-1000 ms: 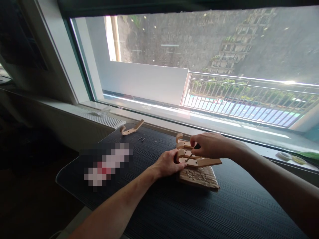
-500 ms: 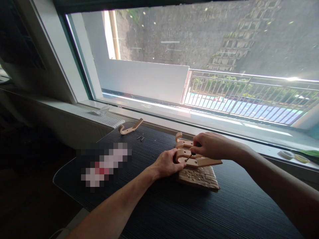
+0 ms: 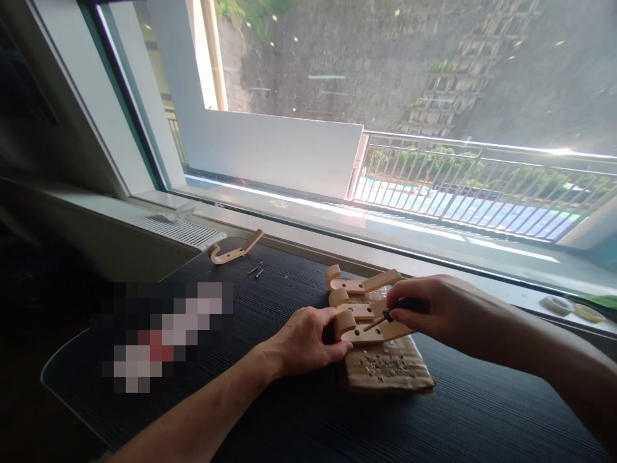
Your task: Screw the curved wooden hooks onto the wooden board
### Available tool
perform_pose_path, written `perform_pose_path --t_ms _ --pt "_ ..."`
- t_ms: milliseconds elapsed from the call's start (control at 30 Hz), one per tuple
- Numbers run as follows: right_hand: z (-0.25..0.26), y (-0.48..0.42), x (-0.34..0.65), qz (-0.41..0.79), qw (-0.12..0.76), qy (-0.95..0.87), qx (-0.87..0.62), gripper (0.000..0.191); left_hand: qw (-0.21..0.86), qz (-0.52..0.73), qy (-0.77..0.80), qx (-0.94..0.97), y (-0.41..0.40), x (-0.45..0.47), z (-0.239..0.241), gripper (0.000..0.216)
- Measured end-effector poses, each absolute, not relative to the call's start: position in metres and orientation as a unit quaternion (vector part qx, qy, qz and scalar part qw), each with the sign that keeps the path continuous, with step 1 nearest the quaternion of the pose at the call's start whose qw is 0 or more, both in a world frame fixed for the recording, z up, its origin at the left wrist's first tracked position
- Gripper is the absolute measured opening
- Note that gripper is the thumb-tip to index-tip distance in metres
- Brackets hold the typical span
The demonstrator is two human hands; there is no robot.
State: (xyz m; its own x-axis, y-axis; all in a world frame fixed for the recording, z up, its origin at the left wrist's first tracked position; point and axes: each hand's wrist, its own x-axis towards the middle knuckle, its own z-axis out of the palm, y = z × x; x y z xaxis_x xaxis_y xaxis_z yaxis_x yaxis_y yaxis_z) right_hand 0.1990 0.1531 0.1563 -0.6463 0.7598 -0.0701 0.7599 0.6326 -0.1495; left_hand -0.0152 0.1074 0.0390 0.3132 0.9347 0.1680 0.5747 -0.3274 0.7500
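Three wooden hooks lie side by side on a cardboard pad (image 3: 385, 373) on the black table (image 3: 472, 418). My left hand (image 3: 301, 341) is closed on the curled end of the nearest wooden hook (image 3: 357, 331), pressing it down. My right hand (image 3: 434, 312) is closed round a small black-handled screwdriver (image 3: 385, 318); its tip points down-left onto that hook's face. The farthest hook (image 3: 361, 283) lies free behind them.
A fourth wooden hook (image 3: 234, 251) lies at the table's far left edge, with two loose screws (image 3: 255, 272) beside it. A blurred-out object (image 3: 164, 334) sits at the left. The window sill and a radiator grille (image 3: 173, 228) run behind the table.
The view has shifted, so everything sits lower and further left in the picture. My right hand has drawn back to the right, uncovering the farthest hook. My left hand keeps its hold.
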Motion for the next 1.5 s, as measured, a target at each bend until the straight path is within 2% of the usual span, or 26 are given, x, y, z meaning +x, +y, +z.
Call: perform_pose_path --t_ms 500,867,1000,1300,1500 --pt "0.154 0.152 0.182 -0.101 0.014 0.908 0.407 0.021 0.295 0.309 0.504 0.751 0.109 -0.015 0.038 0.029" --pt "0.162 0.14 0.153 -0.003 0.067 0.938 0.339 0.017 0.277 0.315 0.495 0.761 0.108 -0.016 0.036 0.03" --pt "0.164 0.139 0.144 0.035 0.095 0.924 0.37 0.016 0.274 0.321 0.497 0.758 0.108 -0.016 0.035 0.029" --pt "0.181 0.139 0.151 0.025 0.148 0.899 0.41 0.029 0.326 0.362 0.473 0.734 0.106 -0.013 0.034 0.033" --pt "0.179 0.136 0.151 0.002 0.104 0.922 0.374 0.017 0.23 0.323 0.512 0.762 0.103 -0.018 0.04 0.031"
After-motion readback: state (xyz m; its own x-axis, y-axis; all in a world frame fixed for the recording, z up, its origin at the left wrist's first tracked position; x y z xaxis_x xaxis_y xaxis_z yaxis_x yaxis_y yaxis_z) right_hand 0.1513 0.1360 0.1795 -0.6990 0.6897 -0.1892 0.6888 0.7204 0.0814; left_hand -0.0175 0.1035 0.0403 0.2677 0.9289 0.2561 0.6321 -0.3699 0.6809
